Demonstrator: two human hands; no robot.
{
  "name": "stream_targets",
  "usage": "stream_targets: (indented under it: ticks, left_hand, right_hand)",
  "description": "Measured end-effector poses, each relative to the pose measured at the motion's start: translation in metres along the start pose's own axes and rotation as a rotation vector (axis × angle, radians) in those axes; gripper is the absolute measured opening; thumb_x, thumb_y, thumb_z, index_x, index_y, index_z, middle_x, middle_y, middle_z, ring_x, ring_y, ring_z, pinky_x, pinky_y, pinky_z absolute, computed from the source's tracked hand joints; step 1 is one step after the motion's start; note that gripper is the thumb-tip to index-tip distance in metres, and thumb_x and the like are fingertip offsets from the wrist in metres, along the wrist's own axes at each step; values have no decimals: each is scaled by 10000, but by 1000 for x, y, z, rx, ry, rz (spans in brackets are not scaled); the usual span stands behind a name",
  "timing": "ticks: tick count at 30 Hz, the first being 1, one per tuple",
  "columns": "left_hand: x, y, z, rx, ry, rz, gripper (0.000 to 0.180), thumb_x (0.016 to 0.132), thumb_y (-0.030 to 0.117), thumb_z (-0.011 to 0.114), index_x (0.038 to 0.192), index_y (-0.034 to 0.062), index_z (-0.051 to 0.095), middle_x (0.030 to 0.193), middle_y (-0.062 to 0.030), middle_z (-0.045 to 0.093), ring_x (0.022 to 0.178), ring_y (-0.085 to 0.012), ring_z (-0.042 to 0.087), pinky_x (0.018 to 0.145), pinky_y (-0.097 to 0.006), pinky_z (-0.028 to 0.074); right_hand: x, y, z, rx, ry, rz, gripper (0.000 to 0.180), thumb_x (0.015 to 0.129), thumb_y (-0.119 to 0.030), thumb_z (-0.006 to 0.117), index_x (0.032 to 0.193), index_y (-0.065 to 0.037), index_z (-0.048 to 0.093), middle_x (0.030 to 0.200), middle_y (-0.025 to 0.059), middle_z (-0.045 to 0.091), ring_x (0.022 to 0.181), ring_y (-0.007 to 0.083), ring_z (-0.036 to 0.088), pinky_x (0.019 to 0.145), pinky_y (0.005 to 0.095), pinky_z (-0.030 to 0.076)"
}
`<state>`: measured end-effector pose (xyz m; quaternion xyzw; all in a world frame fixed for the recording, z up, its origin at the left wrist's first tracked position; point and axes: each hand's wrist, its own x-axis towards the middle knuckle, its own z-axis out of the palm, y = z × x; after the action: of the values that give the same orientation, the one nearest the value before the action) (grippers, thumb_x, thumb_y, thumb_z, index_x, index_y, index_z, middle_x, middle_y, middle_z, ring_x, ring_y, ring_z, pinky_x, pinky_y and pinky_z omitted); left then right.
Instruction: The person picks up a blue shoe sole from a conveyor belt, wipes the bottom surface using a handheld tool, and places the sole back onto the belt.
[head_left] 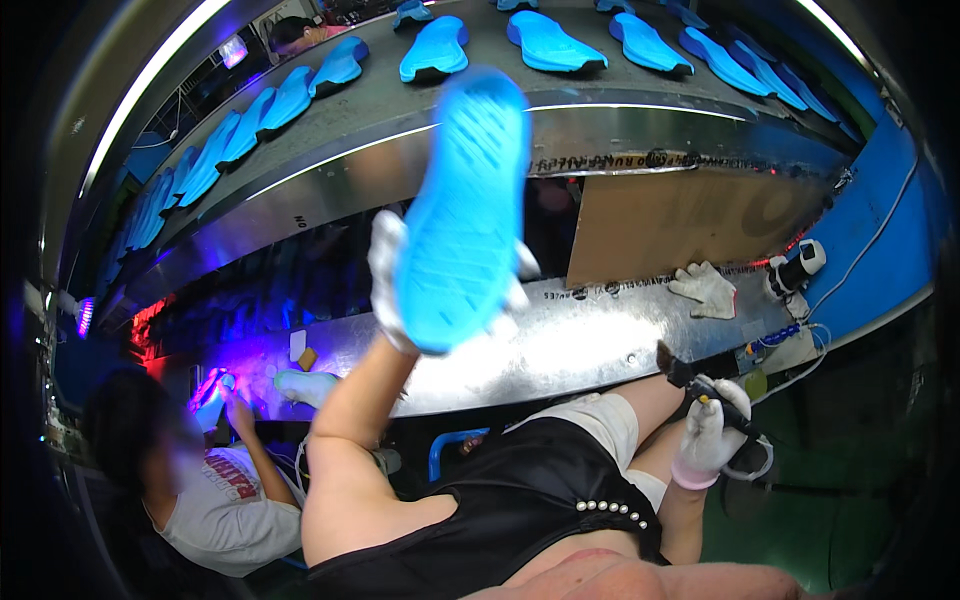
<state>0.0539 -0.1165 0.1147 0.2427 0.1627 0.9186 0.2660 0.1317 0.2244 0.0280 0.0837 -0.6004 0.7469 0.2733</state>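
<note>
My left hand (386, 268), in a white glove, is raised on an outstretched arm and closed around a blue shoe sole (466, 215). The sole stands nearly upright with its grooved face toward me, slightly blurred, hiding most of the palm. Down by my knees on the right, my right hand (708, 440), in a white glove with a pink cuff, is closed on a dark brush (676, 366). The brush's flat, dark tip points up and to the left. A black part with a pale loop hangs beside that hand; I cannot make out what it is.
A conveyor belt (490, 85) carrying several blue soles curves across the back. Below it runs a metal bench (560, 350) with a loose white glove (705, 290) and a cardboard sheet (680, 225). At left, a co-worker's hand (240, 412) holds a sole under purple light.
</note>
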Motion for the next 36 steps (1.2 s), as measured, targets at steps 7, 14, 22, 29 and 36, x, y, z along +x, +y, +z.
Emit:
stream_targets:
  ticks: [7, 14, 22, 29, 36]
  left_hand:
    - [71, 218, 45, 901, 548, 654, 693, 781, 374, 598, 1337, 13, 394, 1201, -257, 516, 1057, -350, 563, 755, -459, 527]
    - [54, 284, -32, 2653, 1214, -240, 456, 811, 188, 565, 1244, 46, 547, 1130, -180, 623, 1002, -307, 625, 809, -372, 523]
    - [71, 236, -2, 2987, 1435, -336, 249, 861, 101, 472, 957, 5, 681, 1110, -214, 627, 1019, -382, 616, 805, -458, 508]
    - [27, 82, 44, 1522, 766, 909, 165, 873, 34, 585, 1037, 15, 590, 999, -105, 589, 948, -171, 588, 781, -360, 560]
    - [-28, -134, -46, 2064, 80, 802, 193, 740, 16, 735, 881, 31, 605, 953, -122, 612, 866, -265, 597, 723, -364, 498]
  right_hand:
    - [5, 4, 19, -66, -18, 228, 252, 775, -29, 673, 997, 47, 583, 961, 108, 604, 865, 184, 594, 797, 291, 479]
    - [2, 15, 14, -73, 3, 368, 222, 766, 53, 603, 987, 55, 583, 957, 95, 601, 847, 153, 587, 801, 267, 480]
    - [3, 7, 19, -20, 31, 366, 207, 847, -42, 607, 1031, 43, 565, 834, 88, 621, 574, 67, 518, 519, 176, 413]
    - [11, 25, 0, -52, 167, 354, 219, 831, 21, 604, 1043, 57, 562, 872, 116, 635, 606, 89, 568, 500, 171, 448]
    - [12, 45, -28, -103, 346, 362, 226, 830, -15, 619, 1044, 45, 581, 790, 75, 618, 591, 64, 546, 494, 158, 418]
